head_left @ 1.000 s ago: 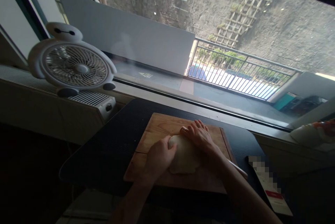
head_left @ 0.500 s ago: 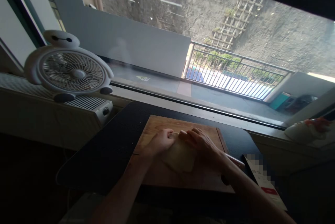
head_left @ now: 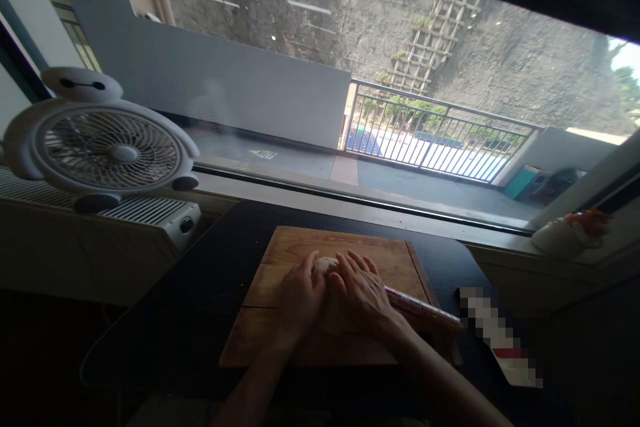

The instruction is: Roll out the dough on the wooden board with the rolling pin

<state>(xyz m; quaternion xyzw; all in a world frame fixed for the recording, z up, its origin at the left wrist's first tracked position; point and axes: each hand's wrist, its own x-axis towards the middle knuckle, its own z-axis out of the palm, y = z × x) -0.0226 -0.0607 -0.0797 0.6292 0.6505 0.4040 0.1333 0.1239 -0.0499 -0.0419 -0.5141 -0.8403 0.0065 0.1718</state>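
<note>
Where more dough (head_left: 327, 265) was exposed a moment ago, only a lump is seen between the left hand (head_left: 303, 290), whose grip cannot be told, and the right hand (head_left: 363, 287), laid with fingers outstretched; apparently it has been gathered inward. The board (head_left: 350, 242) is set short of the far edge of the counter (head_left: 195, 300).

A nearly black tabletop (head_left: 175, 320) with rounded corners carries a wooden board (head_left: 267, 284); it spreads widest to the board's left, with a narrower strip along the board's far edge; right of the board, apart from it, lies a slim pale item (head_left: 493, 330) with a red band, blurred by pixelation; a shiny rod (head_left: 425, 310) juts past the board's right edge, its contact with the tabletop unclear.
</note>
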